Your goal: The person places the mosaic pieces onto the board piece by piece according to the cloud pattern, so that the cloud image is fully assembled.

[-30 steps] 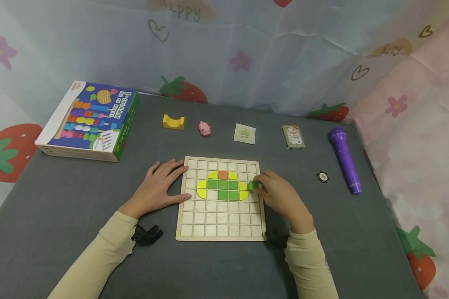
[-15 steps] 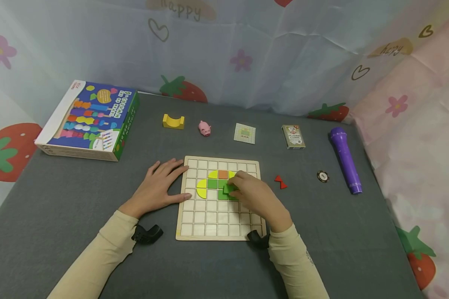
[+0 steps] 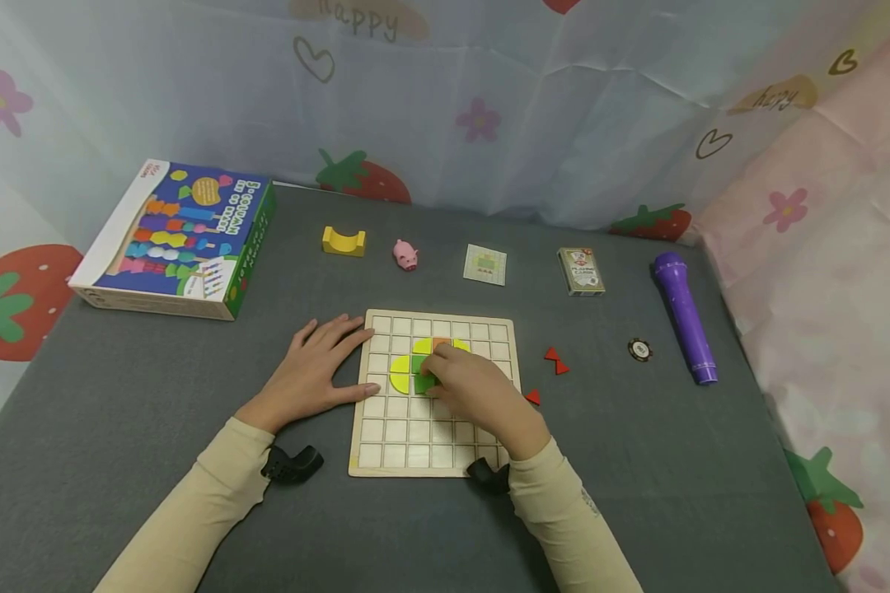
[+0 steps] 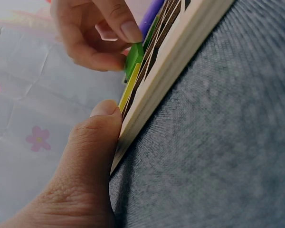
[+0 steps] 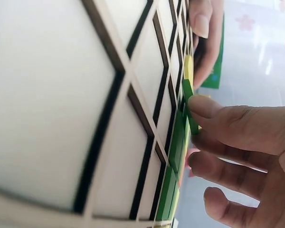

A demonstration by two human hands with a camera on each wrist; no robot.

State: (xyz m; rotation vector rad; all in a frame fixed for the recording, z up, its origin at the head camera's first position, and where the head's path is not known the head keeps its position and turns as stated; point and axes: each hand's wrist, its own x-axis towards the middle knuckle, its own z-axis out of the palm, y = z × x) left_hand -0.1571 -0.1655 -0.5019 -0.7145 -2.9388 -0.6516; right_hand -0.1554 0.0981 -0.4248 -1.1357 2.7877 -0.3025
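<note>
A wooden grid board (image 3: 437, 473) lies flat on the grey table. My left hand (image 3: 307, 375) rests at its left edge, fingers spread, the thumb touching the rim. My right hand (image 3: 485, 395) is over the middle of the board and pinches a green square tile (image 5: 190, 107) between thumb and finger. In the right wrist view that tile stands tilted, its lower edge at the grid. Yellow quarter-round tiles (image 3: 399, 375) and an orange square tile (image 3: 441, 341) sit in cells around it. More green tiles (image 5: 178, 140) are largely hidden under my right hand in the head view.
Red triangle pieces (image 3: 556, 361) lie right of the board. Behind it stand a yellow arched block (image 3: 344, 242), a pink pig figure (image 3: 405, 255), a pattern card (image 3: 484, 265) and a playing-card box (image 3: 582, 272). A poker chip (image 3: 640, 350), purple microphone (image 3: 686, 317) and game box (image 3: 178, 239) flank these.
My right hand has carried the green square tile leftward from the board's right edge to the cells near the left yellow pieces. Red triangles came into view. My left hand has stayed still.
</note>
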